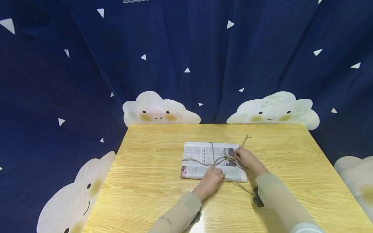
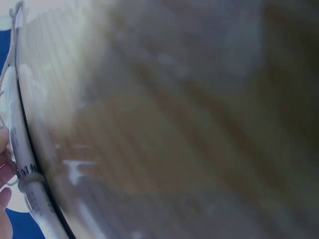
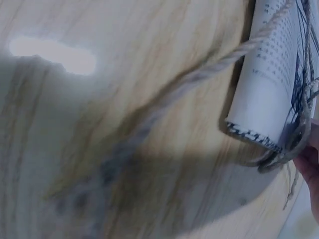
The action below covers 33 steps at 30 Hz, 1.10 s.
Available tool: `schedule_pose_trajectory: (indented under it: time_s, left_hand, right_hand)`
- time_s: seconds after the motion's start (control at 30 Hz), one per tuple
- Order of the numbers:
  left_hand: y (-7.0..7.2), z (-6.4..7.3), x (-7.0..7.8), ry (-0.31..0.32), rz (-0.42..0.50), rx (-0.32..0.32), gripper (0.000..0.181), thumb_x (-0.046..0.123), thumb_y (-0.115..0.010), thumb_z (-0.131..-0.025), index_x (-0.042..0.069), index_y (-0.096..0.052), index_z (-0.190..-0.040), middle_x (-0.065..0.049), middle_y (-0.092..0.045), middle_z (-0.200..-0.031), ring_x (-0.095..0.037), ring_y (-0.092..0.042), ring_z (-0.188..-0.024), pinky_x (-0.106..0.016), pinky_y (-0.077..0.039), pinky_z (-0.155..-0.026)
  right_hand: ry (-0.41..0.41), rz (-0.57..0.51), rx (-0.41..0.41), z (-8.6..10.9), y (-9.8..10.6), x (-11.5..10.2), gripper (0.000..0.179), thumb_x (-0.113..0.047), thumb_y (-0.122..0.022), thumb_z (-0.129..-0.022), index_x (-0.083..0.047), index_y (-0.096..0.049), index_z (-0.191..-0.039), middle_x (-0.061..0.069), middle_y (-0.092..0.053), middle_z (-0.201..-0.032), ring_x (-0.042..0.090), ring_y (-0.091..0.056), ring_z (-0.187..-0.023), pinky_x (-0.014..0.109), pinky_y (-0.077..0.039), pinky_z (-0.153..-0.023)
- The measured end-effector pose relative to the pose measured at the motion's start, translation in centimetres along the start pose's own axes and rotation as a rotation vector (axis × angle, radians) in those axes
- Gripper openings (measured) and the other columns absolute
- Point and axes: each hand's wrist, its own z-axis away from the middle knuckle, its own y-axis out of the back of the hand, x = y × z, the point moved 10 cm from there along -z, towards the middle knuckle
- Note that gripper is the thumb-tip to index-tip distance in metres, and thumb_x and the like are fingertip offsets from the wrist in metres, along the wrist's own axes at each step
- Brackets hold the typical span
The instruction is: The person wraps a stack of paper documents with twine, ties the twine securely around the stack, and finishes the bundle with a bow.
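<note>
A folded newspaper lies on the table, with brown twine running across it both ways and crossing near its middle. My left hand reaches over the near edge, its bent fingers pinching the twine by the crossing. At the right edge, my right hand holds looped twine between its fingertips; the loops show beside the paper's corner in the right wrist view. In the left wrist view, fingertips appear at the left border by the newspaper, with the twine wrapped round its edge.
One loose twine end sticks out past the newspaper's far right corner, another toward the right wrist. A black strap piece hangs under the right sleeve. Behind the wooden table hangs a dark blue curtain with clouds.
</note>
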Motion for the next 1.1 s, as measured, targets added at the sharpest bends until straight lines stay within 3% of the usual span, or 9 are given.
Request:
schedule_pose_trajectory:
  time_s: [0.27,0.47,0.57,0.7,0.8,0.9,1.0,1.1]
  left_hand:
    - [-0.2,0.5,2.2,-0.060,0.001,-0.024,0.008,0.024,-0.059,-0.088,0.021,-0.064,-0.084,0.010,-0.055,-0.082,-0.006,-0.050,-0.076,-0.017,-0.040,-0.071]
    - [-0.4,0.8,3.8,-0.084,0.026,-0.079,0.008,0.024,-0.059,-0.089,0.019,-0.065,-0.086,0.009,-0.057,-0.085,-0.004,-0.051,-0.077,-0.013,-0.042,-0.072]
    - [-0.6,1.0,4.2,-0.077,0.049,-0.115,0.010,0.024,-0.057,-0.090,0.019,-0.065,-0.087,0.009,-0.057,-0.086,-0.004,-0.052,-0.079,-0.011,-0.043,-0.075]
    - [-0.8,1.1,3.9,-0.027,0.094,-0.129,0.010,0.024,-0.057,-0.090,0.018,-0.065,-0.089,0.009,-0.056,-0.086,-0.004,-0.051,-0.080,-0.011,-0.043,-0.076]
    - [-0.4,1.0,3.1,0.050,0.086,-0.074,0.007,0.022,-0.059,-0.089,0.016,-0.063,-0.090,0.007,-0.053,-0.085,-0.005,-0.050,-0.078,-0.012,-0.043,-0.072]
    - [0.1,1.1,1.7,0.205,0.103,-0.036,0.009,0.019,-0.059,-0.088,0.014,-0.059,-0.081,0.006,-0.051,-0.076,-0.007,-0.049,-0.069,-0.013,-0.044,-0.062]
    - [-0.2,1.6,0.0,0.414,0.183,-0.087,0.023,0.018,-0.055,-0.090,0.013,-0.053,-0.068,0.005,-0.049,-0.061,-0.007,-0.049,-0.054,-0.015,-0.040,-0.045]
    - [-0.9,2.3,-1.1,0.577,0.278,-0.152,0.039,0.023,-0.052,-0.092,0.014,-0.047,-0.054,0.005,-0.044,-0.047,-0.006,-0.041,-0.040,-0.017,-0.031,-0.034]
  right_hand:
    - [-0.104,-0.006,-0.013,-2.1,-0.7,1.4,0.016,-0.001,-0.054,-0.087,-0.005,-0.051,-0.072,0.002,-0.046,-0.065,0.016,-0.043,-0.060,0.032,-0.041,-0.056]
    - [-0.214,-0.014,-0.065,-2.7,-1.0,2.0,0.013,-0.003,-0.047,-0.092,-0.001,-0.049,-0.079,0.006,-0.048,-0.065,0.019,-0.045,-0.061,0.034,-0.041,-0.056]
    - [-0.266,-0.008,-0.069,-2.7,-1.0,2.1,0.011,-0.005,-0.048,-0.092,0.001,-0.052,-0.084,0.008,-0.050,-0.071,0.021,-0.049,-0.066,0.036,-0.044,-0.060]
    - [-0.249,0.066,-0.007,-2.5,-0.4,1.2,0.009,-0.007,-0.057,-0.088,-0.002,-0.055,-0.082,0.009,-0.051,-0.078,0.024,-0.049,-0.073,0.040,-0.044,-0.067]
    - [-0.213,0.100,0.051,-2.2,0.0,0.5,0.005,-0.007,-0.060,-0.087,-0.002,-0.058,-0.087,0.011,-0.055,-0.090,0.030,-0.052,-0.085,0.046,-0.044,-0.076]
    - [-0.182,0.058,0.051,-2.1,-0.1,-0.1,0.019,-0.005,-0.056,-0.089,0.000,-0.059,-0.107,0.019,-0.056,-0.112,0.037,-0.051,-0.105,0.052,-0.040,-0.092]
    - [-0.189,0.000,0.002,-2.1,-0.5,-0.4,0.031,-0.004,-0.051,-0.091,0.001,-0.054,-0.123,0.023,-0.048,-0.127,0.042,-0.044,-0.117,0.052,-0.033,-0.100]
    - [-0.216,-0.007,-0.050,-2.1,-1.0,-0.3,0.033,-0.005,-0.048,-0.094,0.000,-0.052,-0.126,0.023,-0.045,-0.132,0.043,-0.040,-0.121,0.053,-0.031,-0.101]
